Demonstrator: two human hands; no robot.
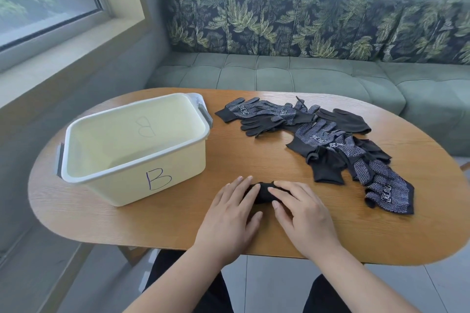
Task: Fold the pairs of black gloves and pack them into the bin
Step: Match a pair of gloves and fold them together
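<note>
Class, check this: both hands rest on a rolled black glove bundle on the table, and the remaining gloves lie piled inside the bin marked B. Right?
Not quite. The head view shows the remaining gloves lying on the table, right of the bin marked B, not inside it. The left hand and right hand do rest on the rolled bundle.
</note>
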